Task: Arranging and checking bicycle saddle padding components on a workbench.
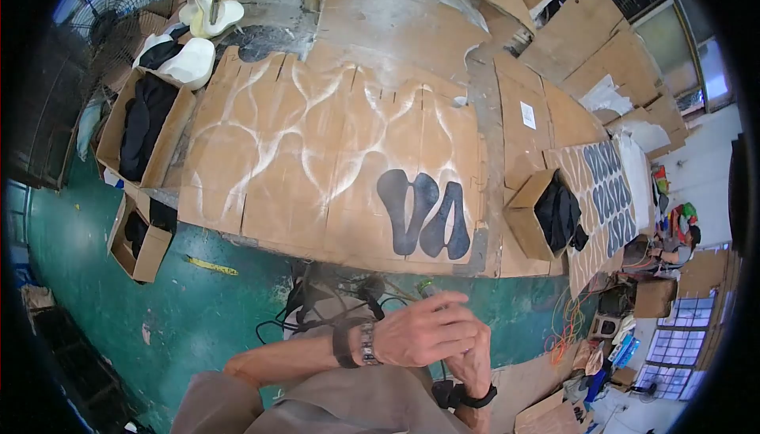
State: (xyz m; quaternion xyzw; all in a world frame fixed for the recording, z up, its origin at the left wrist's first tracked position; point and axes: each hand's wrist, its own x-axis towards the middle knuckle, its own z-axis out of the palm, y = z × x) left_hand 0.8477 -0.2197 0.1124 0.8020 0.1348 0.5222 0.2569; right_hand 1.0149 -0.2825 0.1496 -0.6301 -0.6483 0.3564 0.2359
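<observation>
My left hand (423, 333) reaches across from the lower left, a band and a metal bracelet at its wrist. Its fingers are bent over my right hand (473, 361), which comes up from below with a dark watch. The two hands touch in front of the bench's near edge. Both look closed; whatever they hold, if anything, is hidden. Closest on the bench are dark, flat, insole-shaped pieces (401, 216), a pair side by side near the front right of a cardboard sheet (297, 232). White curved outlines mark that sheet.
Open boxes with black pieces stand at the left (176, 121), low on the left (150, 264) and at the right (518, 216). A patterned sheet (582, 236) with dark pieces lies far right. White moulded forms (194, 63) and a fan (119, 6) are upper left. Orange cables (564, 325) trail below right.
</observation>
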